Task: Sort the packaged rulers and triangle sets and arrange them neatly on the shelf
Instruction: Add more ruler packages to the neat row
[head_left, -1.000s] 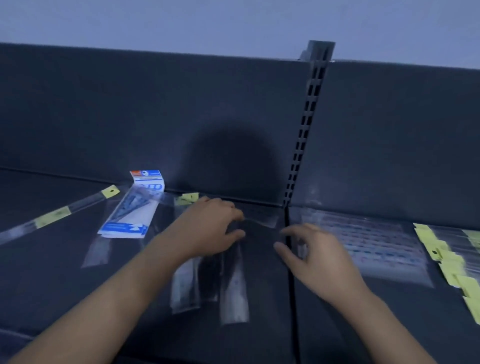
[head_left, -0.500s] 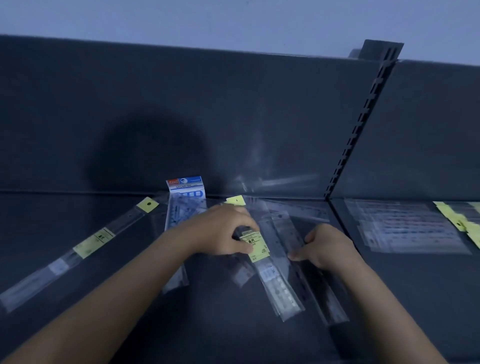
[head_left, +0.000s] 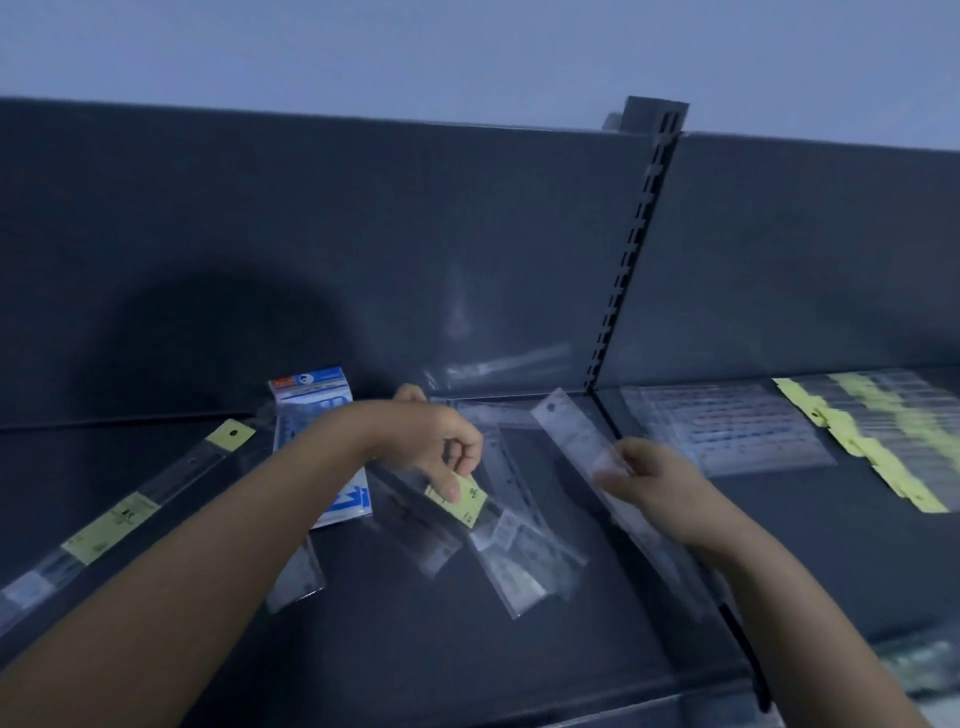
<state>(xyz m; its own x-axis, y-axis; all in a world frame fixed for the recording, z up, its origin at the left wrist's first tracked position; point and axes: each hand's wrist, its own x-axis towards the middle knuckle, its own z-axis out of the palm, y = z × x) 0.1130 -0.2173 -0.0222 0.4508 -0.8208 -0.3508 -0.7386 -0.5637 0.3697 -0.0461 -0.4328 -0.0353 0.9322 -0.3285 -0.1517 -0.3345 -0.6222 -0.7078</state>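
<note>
My left hand (head_left: 441, 447) pinches a clear packaged ruler by its yellow label (head_left: 462, 500), lifted slightly over a loose pile of clear ruler packs (head_left: 514, 551) on the dark shelf (head_left: 395, 644). My right hand (head_left: 654, 488) grips a long clear ruler pack (head_left: 571, 426), held at a slant above the shelf near the divider. A blue-and-white triangle set pack (head_left: 311, 395) lies behind my left forearm. A long ruler pack with yellow labels (head_left: 119, 519) lies diagonally at the left.
A slotted upright post (head_left: 634, 249) splits the shelf's back panel. On the right section lie a flat clear pack with printed rows (head_left: 727, 431) and a fanned row of several yellow-tagged packs (head_left: 872, 431). The shelf's front edge (head_left: 571, 717) runs along the bottom.
My right hand has lifted a long clear ruler pack off the pile and moved right. My left hand has raised the yellow-labelled pack. The view has shifted slightly.
</note>
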